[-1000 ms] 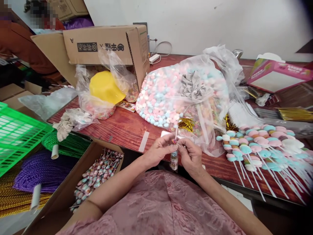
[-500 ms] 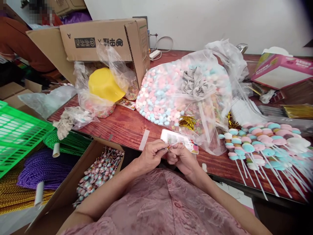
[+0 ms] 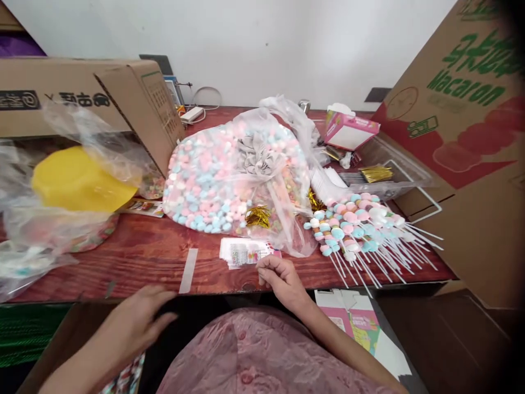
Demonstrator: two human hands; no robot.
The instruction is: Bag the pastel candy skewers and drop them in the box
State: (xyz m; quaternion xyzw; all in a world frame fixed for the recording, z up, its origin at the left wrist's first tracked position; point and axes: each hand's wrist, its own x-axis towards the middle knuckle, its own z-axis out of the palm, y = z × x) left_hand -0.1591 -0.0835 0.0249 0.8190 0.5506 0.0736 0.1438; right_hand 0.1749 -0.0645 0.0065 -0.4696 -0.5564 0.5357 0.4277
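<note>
**Hands parted at the near edge of the table.** The person's left hand has dropped below the near edge of the table. It is blurred, with fingers spread and palm down and nothing in it, and hangs over the open cardboard box, where a few wrapped lollipops show at the lower left. The right hand rests at the near edge, just beside the stack of small printed bags. Its fingers are curled in, and whether they enclose anything cannot be told.

A second ago both hands met in front of the chest, pinching one wrapped candy stick. That stick is now out of sight, so the two-handed pinch appears to be over, and the view has swung to the right.

Behind the stack lie gold twist ties and the clear bag of pink and blue marshmallows. Marshmallow skewers fan toward the right edge, and a yellow bowl sits in plastic at the left.
</note>
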